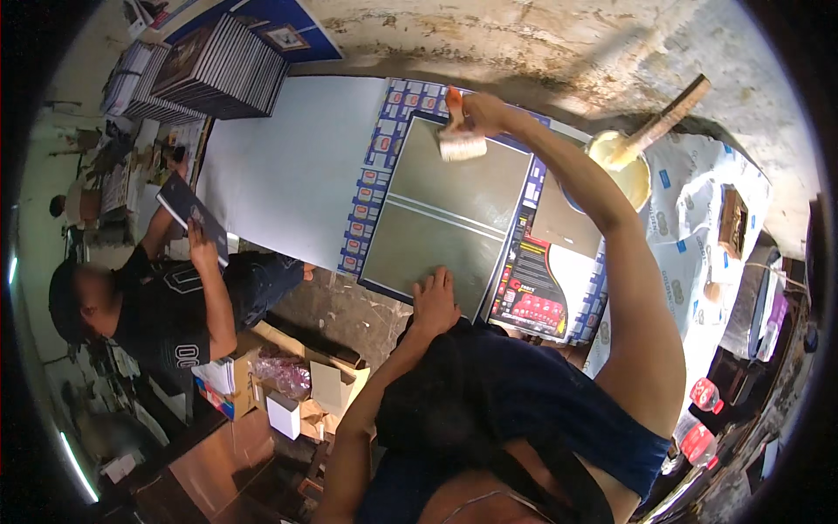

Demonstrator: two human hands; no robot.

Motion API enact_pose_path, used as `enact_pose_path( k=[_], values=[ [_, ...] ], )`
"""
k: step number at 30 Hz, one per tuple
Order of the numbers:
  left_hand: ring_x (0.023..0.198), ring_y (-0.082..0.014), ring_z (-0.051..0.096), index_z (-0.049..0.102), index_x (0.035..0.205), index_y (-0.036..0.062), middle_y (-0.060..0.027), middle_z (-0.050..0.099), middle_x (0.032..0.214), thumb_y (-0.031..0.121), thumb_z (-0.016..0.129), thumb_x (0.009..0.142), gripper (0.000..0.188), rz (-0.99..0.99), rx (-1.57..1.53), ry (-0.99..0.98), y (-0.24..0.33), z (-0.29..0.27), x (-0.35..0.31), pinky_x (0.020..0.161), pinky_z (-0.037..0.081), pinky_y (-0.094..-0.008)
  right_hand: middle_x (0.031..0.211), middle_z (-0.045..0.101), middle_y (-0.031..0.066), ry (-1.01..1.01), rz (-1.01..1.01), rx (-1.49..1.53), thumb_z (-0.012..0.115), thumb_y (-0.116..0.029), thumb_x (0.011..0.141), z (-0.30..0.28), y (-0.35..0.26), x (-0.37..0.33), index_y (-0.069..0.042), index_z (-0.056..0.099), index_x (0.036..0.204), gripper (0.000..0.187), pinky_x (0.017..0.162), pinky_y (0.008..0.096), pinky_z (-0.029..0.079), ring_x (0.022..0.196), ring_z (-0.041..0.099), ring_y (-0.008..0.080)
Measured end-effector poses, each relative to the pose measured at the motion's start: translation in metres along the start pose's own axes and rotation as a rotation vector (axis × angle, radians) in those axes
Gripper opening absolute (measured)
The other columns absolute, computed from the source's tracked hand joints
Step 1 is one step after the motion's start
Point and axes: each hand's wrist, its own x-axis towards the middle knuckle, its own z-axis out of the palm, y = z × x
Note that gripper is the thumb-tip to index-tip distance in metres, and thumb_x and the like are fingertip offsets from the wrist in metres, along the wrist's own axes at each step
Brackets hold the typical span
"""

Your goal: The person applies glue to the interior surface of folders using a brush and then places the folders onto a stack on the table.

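My right hand (485, 114) is closed around the handle of a wide paintbrush (463, 145) with an orange handle and pale bristles. The bristles lie over the far part of a grey-brown cover sheet (445, 229) with dark blue edges, crossed by pale strips in its middle. A wet-looking sheen shows on parts of it. My left hand (436, 299) lies flat on the sheet's near edge, fingers stretched out and holding nothing. Right of my right forearm stands a bucket of cream-coloured paste (630, 185), with a thick wooden stick (668, 118) leaning in it.
Printed sheets (539, 293) lie under and beside the cover. A white board (292, 166) extends left, with a stack of dark books (223, 74) behind. At left a co-worker (161, 301) holds a dark book (188, 214). An open cardboard box (336, 384) sits below.
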Motion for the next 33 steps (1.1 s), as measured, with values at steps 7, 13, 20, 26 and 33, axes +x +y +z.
enact_pose_path(
  k=[7,13,20,26,33],
  values=[
    [0.123,-0.0309,0.045,0.043,0.134,0.0027,-0.0106,0.039,0.136,0.028,0.075,0.076,0.071,-0.102,-0.008,0.059,0.003,0.005,-0.004,0.097,0.034,-0.0553,0.096,0.069,0.0186,0.081,-0.132,0.294,0.075,-0.04,0.08,-0.036,-0.044,0.079,-0.005,0.066,0.1,0.041,0.079,0.0456,0.053,0.092,0.067,0.0341],
    [0.126,-0.0279,0.043,0.043,0.137,0.0015,-0.0099,0.038,0.142,0.021,0.075,0.075,0.072,-0.118,-0.029,0.02,0.007,0.007,-0.002,0.101,0.033,-0.056,0.101,0.069,0.0078,0.058,-0.123,-0.166,0.073,-0.03,0.08,-0.014,-0.082,0.105,-0.011,0.068,0.098,0.027,0.086,0.0442,0.05,0.099,0.064,0.0301],
    [0.128,-0.0331,0.044,0.038,0.14,0.0016,-0.0122,0.038,0.14,0.023,0.074,0.081,0.072,-0.061,0.0,-0.022,0.007,0.003,0.004,0.102,0.032,-0.0593,0.092,0.066,-0.0013,0.071,-0.609,0.144,0.067,-0.021,0.075,0.053,-0.147,0.021,-0.019,0.069,0.085,0.011,0.09,0.0408,0.042,0.103,0.056,0.021],
    [0.124,-0.033,0.046,0.037,0.139,0.0029,-0.0113,0.035,0.142,0.024,0.075,0.08,0.074,-0.037,0.035,-0.017,0.0,0.009,-0.001,0.096,0.035,-0.0576,0.083,0.062,-0.0025,-0.083,-0.63,-0.095,0.065,-0.026,0.08,0.051,-0.131,-0.073,-0.016,0.066,0.075,0.012,0.083,0.0395,0.042,0.094,0.055,0.0201],
    [0.123,-0.0321,0.047,0.043,0.135,0.0028,-0.0119,0.043,0.138,0.025,0.077,0.077,0.071,0.045,0.084,0.085,-0.007,0.014,-0.002,0.095,0.034,-0.061,0.086,0.065,0.0074,-0.346,-0.393,-0.249,0.068,-0.041,0.08,0.028,-0.132,-0.197,-0.009,0.068,0.084,0.032,0.087,0.0416,0.042,0.092,0.061,0.0251]
  ],
)
